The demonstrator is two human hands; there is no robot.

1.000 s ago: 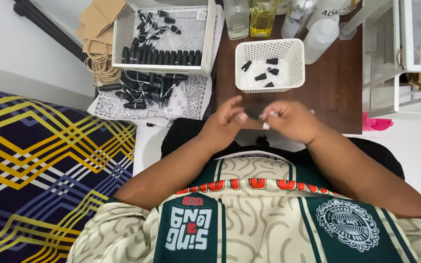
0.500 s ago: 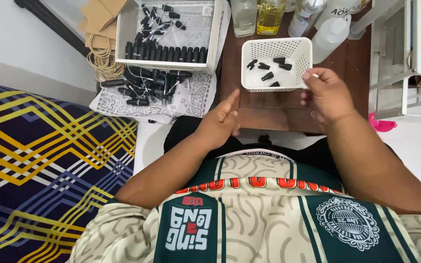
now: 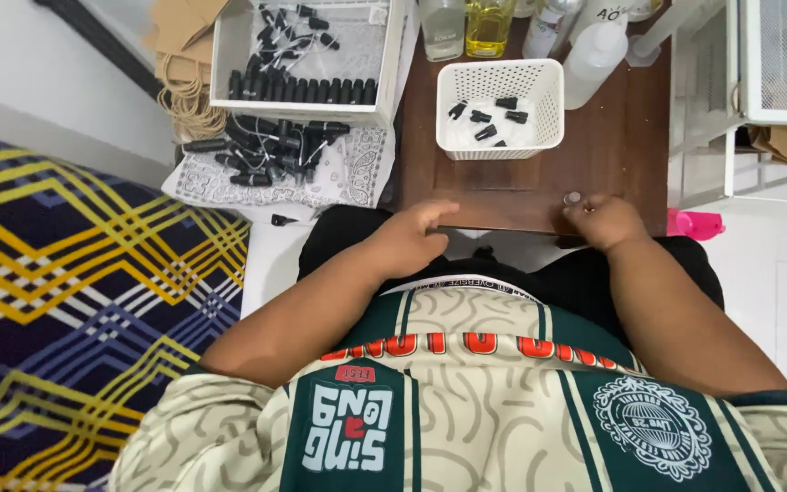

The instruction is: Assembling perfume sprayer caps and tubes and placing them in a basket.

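Fingers of the right hand (image 3: 605, 219) are curled down at the near edge of the bench (image 3: 630, 118), pinched around a small round clear piece (image 3: 573, 197), seemingly a little vial or its mouth; how firmly it is gripped cannot be told. Fingers of the left hand (image 3: 416, 239) are half-closed and loosely bent, nothing seen in them, resting at the same near edge, well apart from the right hand.

Step judged in hand: one small piece is being picked up or steadied at the bench edge, between rounds of handling the black caps. The next move would call for a fine pinch and a second hand brought across, since the piece is small and sits right at the drop-off.

Containers, placed relative to the white basket (image 3: 501, 107):
- White basket, perforated walls, stands toward the back of the bench, straight beyond the gap between the hands. A few loose black caps (image 3: 487, 123) lie on its floor; mostly bare otherwise.
- Left of the basket, off the bench: a white tray (image 3: 307, 59), a neat row of black caps along its near wall, more scattered behind.
- Nearer than the tray, still left of the basket: a patterned cloth (image 3: 357, 173) with a heap of black sprayer tops with tubes (image 3: 270, 146).
- Behind the basket: clear bottles, one holding yellow liquid (image 3: 489, 25); a white bottle (image 3: 594, 59) just to the right.
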